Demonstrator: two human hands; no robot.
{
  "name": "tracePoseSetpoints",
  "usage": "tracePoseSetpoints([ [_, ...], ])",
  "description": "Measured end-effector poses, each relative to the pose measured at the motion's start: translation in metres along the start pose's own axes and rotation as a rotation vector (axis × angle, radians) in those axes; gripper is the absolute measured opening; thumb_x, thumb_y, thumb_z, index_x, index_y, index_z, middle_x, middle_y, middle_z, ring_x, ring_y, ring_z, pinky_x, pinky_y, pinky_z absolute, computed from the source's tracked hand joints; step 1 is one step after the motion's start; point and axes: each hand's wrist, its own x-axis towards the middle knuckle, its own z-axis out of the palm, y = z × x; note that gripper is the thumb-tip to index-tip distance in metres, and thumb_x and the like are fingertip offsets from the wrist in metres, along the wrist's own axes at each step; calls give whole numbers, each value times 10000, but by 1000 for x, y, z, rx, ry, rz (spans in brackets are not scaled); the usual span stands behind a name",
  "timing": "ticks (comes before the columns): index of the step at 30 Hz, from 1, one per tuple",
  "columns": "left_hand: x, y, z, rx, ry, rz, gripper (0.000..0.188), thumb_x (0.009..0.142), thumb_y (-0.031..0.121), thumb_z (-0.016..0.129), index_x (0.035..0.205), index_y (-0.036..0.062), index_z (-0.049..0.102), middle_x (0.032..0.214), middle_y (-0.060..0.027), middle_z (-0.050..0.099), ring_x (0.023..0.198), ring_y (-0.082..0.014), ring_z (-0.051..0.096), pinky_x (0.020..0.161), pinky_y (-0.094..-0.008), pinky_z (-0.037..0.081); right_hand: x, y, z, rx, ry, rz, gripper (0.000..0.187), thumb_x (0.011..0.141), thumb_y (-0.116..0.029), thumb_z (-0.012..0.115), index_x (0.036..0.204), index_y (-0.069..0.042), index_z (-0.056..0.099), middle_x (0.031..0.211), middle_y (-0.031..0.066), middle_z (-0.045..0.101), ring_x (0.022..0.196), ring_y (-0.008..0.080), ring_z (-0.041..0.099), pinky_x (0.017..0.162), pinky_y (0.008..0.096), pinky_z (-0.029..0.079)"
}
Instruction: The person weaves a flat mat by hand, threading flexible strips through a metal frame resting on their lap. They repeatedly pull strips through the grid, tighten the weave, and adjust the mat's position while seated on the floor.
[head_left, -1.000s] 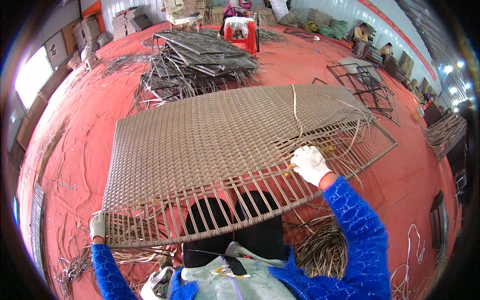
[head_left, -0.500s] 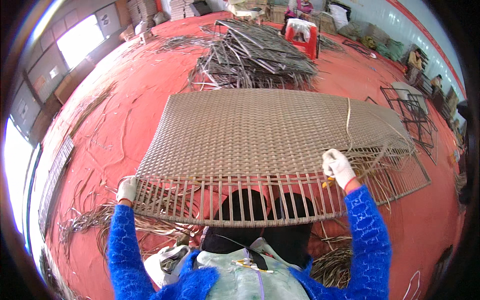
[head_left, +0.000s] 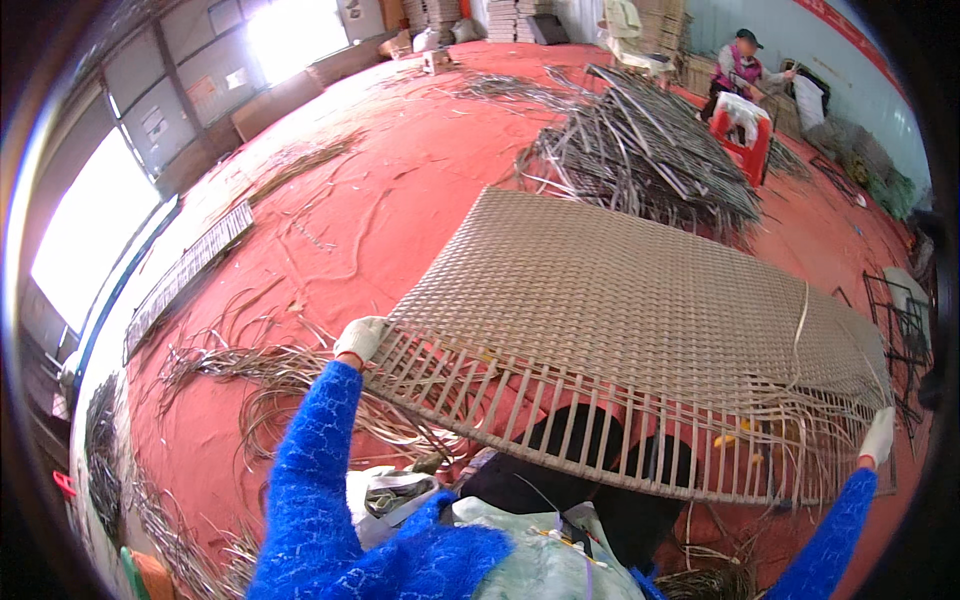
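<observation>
A brown woven wicker panel [head_left: 630,280] lies tilted in front of me, across my legs. Its far part is closely woven, while the near strip shows bare ribs with gaps. My left hand [head_left: 360,340], in a white glove, is closed on the panel's left edge, where weave and ribs meet. At the opposite end, my gloved right hand [head_left: 878,437] grips the right edge, its fingers partly hidden. Loose weaving strands [head_left: 815,420] trail over the ribs near the right hand. One pale strand [head_left: 800,335] lies across the weave.
Beyond the panel is a heap of dark woven frames [head_left: 650,150]. A red stool [head_left: 742,140] stands beside it, near a seated person [head_left: 742,70]. Loose strands [head_left: 270,370] litter the red floor at left. Black metal frames [head_left: 893,310] stand at far right.
My right hand has left the strands over the panel's ribs and moved out to its right edge. My left hand still holds the left edge. The view has swung left.
</observation>
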Motion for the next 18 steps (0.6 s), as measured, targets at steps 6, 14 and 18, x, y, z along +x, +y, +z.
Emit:
tracePoseSetpoints([
  [6,5,-13,-7,-325,-104,-187,336,920,288,519,1053,34,694,1002,-193,696,971,-333,661,830,-394,505,-73,-110,14,-777,-414,-485,194,808,-231,586,707,-100,687,781,89,658,863,290,611,743,387,490],
  [14,20,-41,14,-131,-261,-266,491,969,446,415,1031,54,705,993,-208,690,955,-347,668,808,-418,516,-97,-135,-5,-123,-577,-539,158,682,-196,728,764,-69,682,789,106,647,830,302,615,726,406,495],
  [18,23,-38,16,-308,-281,-429,507,969,452,425,1028,33,703,994,-196,698,960,-334,674,786,-404,522,-100,-151,8,808,-458,-432,141,835,-159,650,835,-45,566,690,66,607,721,192,602,629,312,484],
])
